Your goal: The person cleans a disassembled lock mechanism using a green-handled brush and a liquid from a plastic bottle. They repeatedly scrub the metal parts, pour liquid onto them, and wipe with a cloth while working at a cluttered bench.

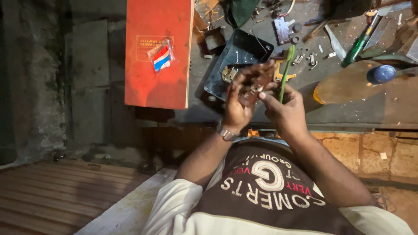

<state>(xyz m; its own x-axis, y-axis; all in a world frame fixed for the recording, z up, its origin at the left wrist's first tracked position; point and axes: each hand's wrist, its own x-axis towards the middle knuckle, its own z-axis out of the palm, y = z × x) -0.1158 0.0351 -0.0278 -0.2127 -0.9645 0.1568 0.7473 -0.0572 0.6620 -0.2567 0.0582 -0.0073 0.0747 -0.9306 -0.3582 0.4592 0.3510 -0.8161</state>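
Your left hand sits just above the frame's middle, fingers curled and pinched, a watch on its wrist. Your right hand meets it from the right, fingers closed. Both bare forearms run down toward the lower centre.

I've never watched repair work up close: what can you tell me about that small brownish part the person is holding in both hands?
The small brownish part looks like a flat, rusty-brown metal piece with pale bits on its face; finer detail is blurred. It is held above the workbench edge, tilted. The left hand cradles it from below and the right hand, which also holds a thin green tool, touches its side.
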